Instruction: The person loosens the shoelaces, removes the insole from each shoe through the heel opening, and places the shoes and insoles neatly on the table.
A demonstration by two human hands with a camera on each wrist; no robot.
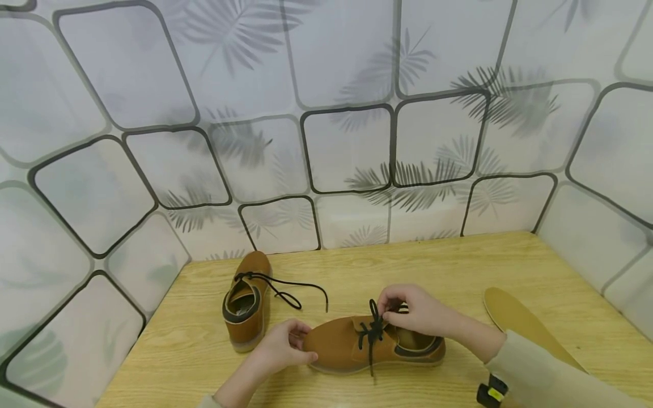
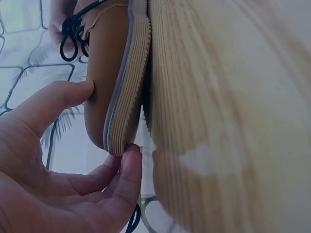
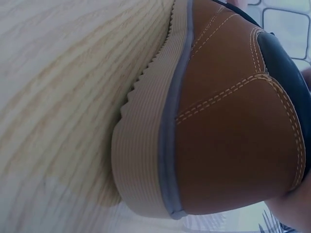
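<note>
A brown leather shoe [image 1: 331, 340] with black laces lies on the wooden table, toe towards the left. My left hand [image 1: 285, 345] holds its toe; in the left wrist view the thumb [image 2: 73, 92] presses on the upper while the fingers reach the sole's front edge. My right hand [image 1: 415, 310] is at the shoe's opening, its curled fingertips pinching the black shoelace [image 1: 376, 330] beside the knot. One lace loop stands up there and an end hangs over the side. The right wrist view shows the stitched heel [image 3: 233, 150], with part of that hand at the edge.
A second brown shoe [image 1: 247, 306] stands at the left, its loose lace [image 1: 301, 284] trailing over the table. On the right lies a flat tan insole [image 1: 525, 323], partly covered by the right sleeve [image 1: 551, 368]. Patterned walls [image 1: 352, 147] enclose the table's back and sides.
</note>
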